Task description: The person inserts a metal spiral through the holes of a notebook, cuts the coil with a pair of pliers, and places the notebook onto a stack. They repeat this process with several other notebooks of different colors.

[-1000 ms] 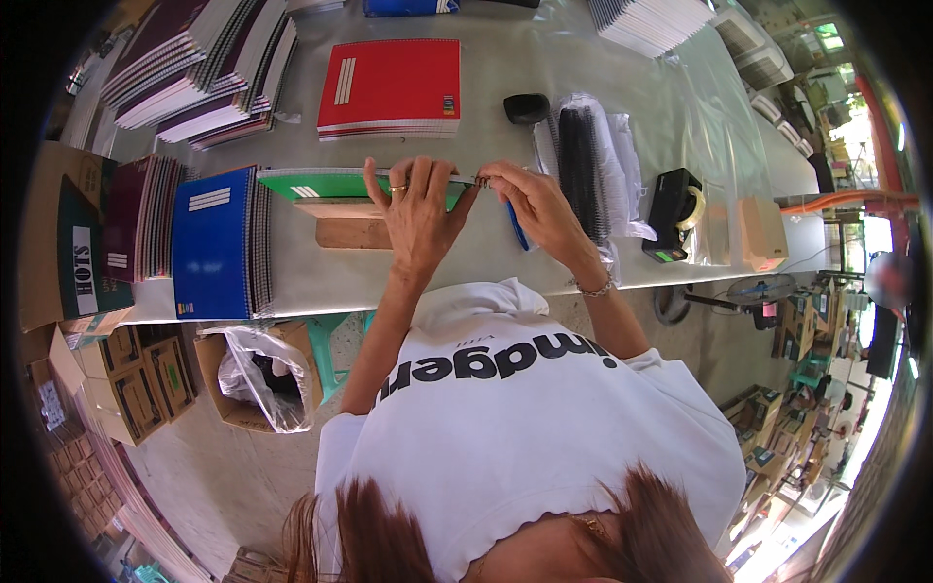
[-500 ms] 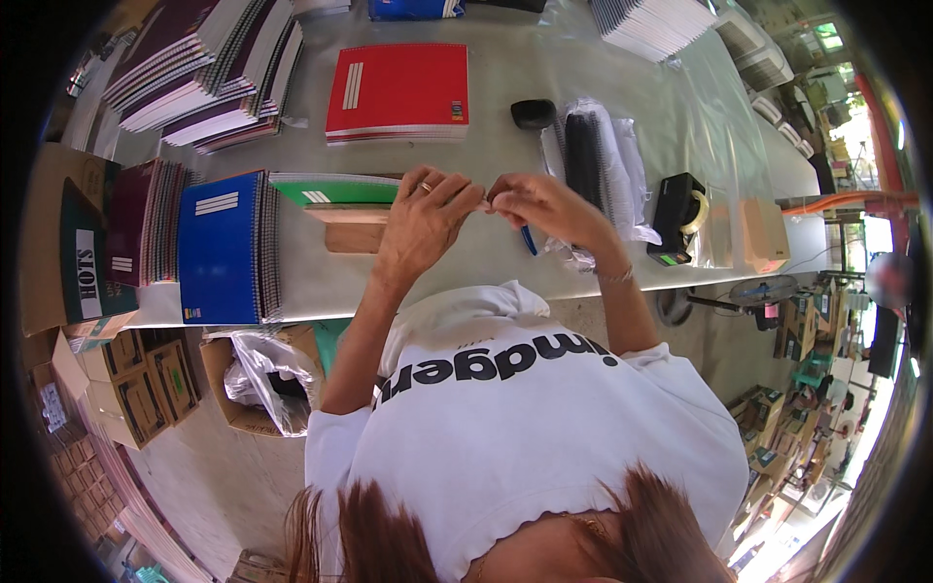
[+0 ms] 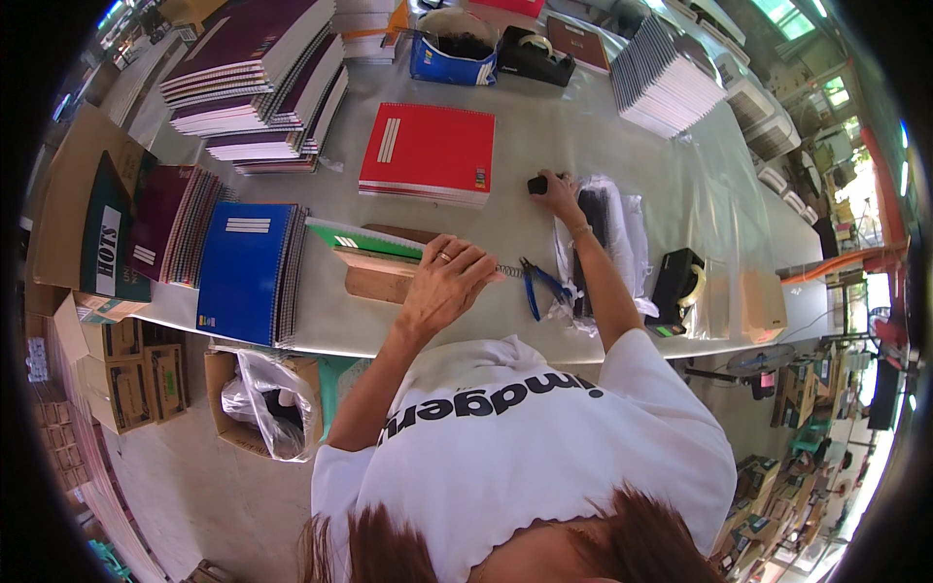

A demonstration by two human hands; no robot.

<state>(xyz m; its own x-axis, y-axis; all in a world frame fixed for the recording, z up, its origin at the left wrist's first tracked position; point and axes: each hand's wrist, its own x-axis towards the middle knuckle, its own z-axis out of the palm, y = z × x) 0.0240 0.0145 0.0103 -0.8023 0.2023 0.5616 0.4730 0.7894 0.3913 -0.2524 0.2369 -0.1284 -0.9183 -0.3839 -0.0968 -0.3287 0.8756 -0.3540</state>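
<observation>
A green spiral notebook (image 3: 379,241) stands on edge in a wooden holder (image 3: 377,284). My left hand (image 3: 447,284) is closed around its right end, and a stretch of wire coil (image 3: 508,271) sticks out beyond the fingers. Farther off to the right, my right hand (image 3: 560,197) grips a small black object (image 3: 537,185) whose kind I cannot make out. Between the hands and closer to me lie pliers with blue handles (image 3: 535,291), jaws pointing away. Beside my right forearm is a bundle of black coils (image 3: 591,223) in white plastic wrap.
A red notebook stack (image 3: 428,151) lies beyond the holder. Blue notebooks (image 3: 248,272), maroon notebooks (image 3: 170,219) and a tall notebook pile (image 3: 258,83) fill the left. A tape dispenser (image 3: 677,291) sits at right. A blue container (image 3: 455,58) and white-edged stack (image 3: 671,83) stand at the back.
My right hand has left the coil end beside my left hand and reached away to the black object, now gripped. My left hand stays at the green notebook. The whole view has shifted.
</observation>
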